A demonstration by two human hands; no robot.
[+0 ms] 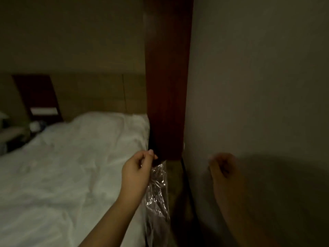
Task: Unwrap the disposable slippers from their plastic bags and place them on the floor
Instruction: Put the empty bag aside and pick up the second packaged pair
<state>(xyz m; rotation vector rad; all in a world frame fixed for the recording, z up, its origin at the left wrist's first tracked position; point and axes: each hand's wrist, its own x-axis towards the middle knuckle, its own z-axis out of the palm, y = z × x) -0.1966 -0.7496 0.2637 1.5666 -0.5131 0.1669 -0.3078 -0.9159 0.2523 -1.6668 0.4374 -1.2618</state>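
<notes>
A crinkled clear plastic bag (157, 191) hangs down from my left hand (138, 172), which pinches its top edge between thumb and fingers. The bag looks dark inside; I cannot make out a slipper in it. My right hand (223, 168) is blurred, its fingers curled in, held apart from the bag in front of the wall. Nothing shows in it. The room is dim.
A bed with a rumpled white duvet (71, 166) fills the left. A dark red wooden panel (168, 86) stands upright just beyond my left hand. A plain wall (258, 86) fills the right. A bedside shelf with small items (16, 132) sits far left.
</notes>
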